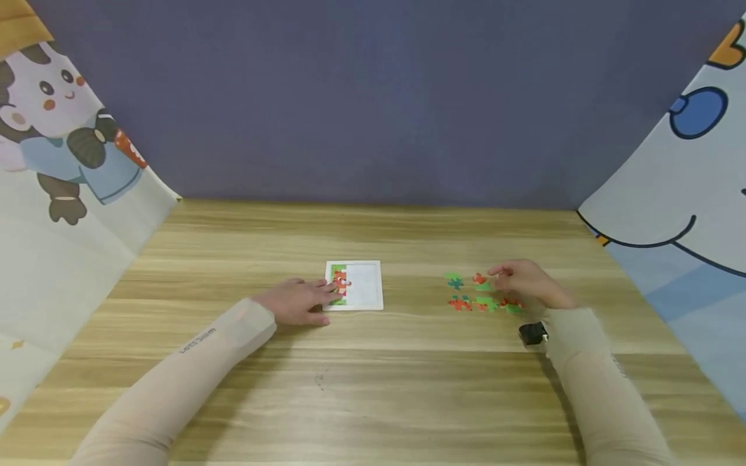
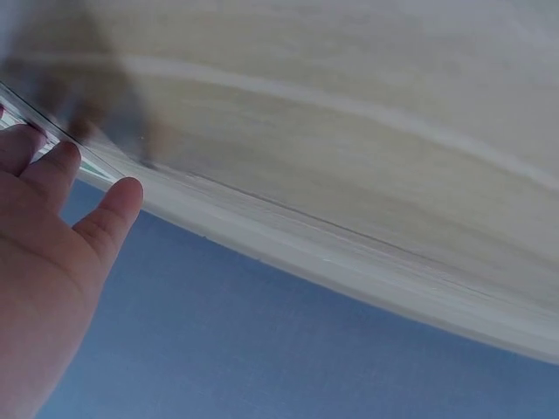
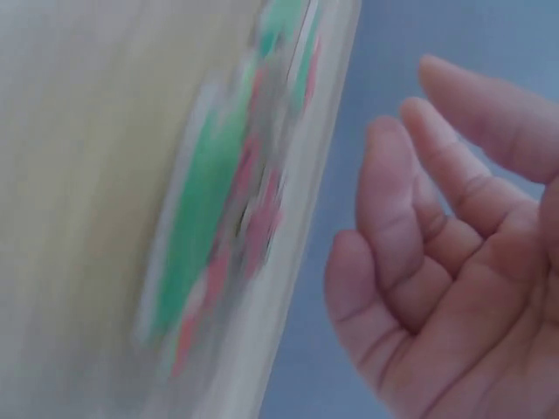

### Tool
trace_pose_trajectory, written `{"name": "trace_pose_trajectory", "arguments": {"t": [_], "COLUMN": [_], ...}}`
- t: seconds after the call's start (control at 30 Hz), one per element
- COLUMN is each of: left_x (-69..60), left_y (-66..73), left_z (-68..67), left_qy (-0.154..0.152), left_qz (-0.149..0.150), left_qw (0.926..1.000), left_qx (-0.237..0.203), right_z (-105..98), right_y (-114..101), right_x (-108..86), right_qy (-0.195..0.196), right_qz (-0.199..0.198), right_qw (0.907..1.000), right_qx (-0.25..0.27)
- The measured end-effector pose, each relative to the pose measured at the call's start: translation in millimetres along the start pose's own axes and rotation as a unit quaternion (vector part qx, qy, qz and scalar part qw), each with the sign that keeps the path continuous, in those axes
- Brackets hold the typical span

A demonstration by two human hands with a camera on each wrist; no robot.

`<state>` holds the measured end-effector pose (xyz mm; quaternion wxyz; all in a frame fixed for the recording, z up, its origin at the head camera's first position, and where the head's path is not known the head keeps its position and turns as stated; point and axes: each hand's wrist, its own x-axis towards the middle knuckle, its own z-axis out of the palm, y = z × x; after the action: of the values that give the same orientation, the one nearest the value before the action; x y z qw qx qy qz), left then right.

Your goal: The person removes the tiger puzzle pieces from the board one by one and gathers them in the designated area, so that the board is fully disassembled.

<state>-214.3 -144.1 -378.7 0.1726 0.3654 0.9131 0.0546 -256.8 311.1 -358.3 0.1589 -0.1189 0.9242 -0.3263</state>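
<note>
**Left hand (image 1: 296, 303) on the puzzle tray (image 1: 364, 285), right hand (image 1: 527, 282) by the loose pieces (image 1: 485, 303)**

In the head view, the white-rimmed tray lies flat on the worktop (image 1: 373, 395) at the centre of the frame. A strip of assembled picture (image 1: 340, 274), a red figure on green, fills its left part; the remainder shows bare white. The left hand comes in from the lower left, its fingers spread and laid over the tray's left edge and the strip, gripping nothing.

Right of centre, red, green and teal pieces lie in two rough rows. The right hand is at their right end, its fingers loosely bent with gaps between them; the right wrist view shows nothing held, and the pieces there are blurred. A black device (image 1: 533, 333) sits at the right wrist.

A dark panel (image 1: 373, 103) fills the top of the frame, with cartoon-printed sheets at upper left (image 1: 64, 129) and upper right (image 1: 658, 194).
</note>
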Motion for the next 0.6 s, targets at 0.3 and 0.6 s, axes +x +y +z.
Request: {"name": "trace_pose_trajectory", "arguments": {"t": [0.3, 0.6], "left_x": [5.3, 7.8], "left_y": [6.0, 6.6], "left_z": [-1.6, -1.1], "left_qy": [-0.016, -0.024], "left_qz": [-0.002, -0.008], "left_qw": [0.9999, 0.9997], "left_qx": [0.001, 0.001], "right_z": [26.4, 51.1], "right_y": [-36.6, -68.8], "right_x": [28.5, 55.1], "right_qy": [-0.016, -0.032], "right_qz": [-0.044, -0.078], "right_qw": [0.9989, 0.996], "right_qx": [0.006, -0.03]}}
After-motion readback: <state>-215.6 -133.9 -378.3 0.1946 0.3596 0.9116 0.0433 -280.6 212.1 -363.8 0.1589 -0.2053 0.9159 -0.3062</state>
